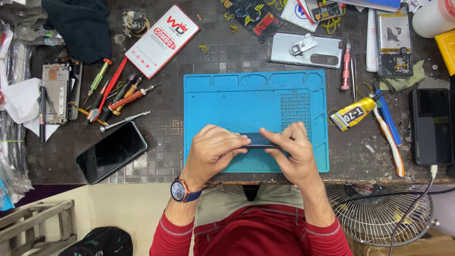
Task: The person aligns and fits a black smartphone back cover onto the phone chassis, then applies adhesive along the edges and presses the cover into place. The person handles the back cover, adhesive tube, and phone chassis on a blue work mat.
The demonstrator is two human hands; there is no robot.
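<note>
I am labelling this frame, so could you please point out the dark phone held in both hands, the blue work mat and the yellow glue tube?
dark phone (259, 141), head view, on its visible edge between the hands.
blue work mat (227, 102), head view, on a bare flat part.
yellow glue tube (353, 114), head view, on the tube's body.

Bright even overhead light, soft short shadows, mild glare on dark phone screens, sharp focus throughout

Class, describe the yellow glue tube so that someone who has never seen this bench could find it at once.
Start at the blue work mat in the middle of the dark bench. Just past its right edge lies the glue tube, tilted. It is the only yellow tube with a black nozzle, beside a white-and-orange toothbrush.
</note>
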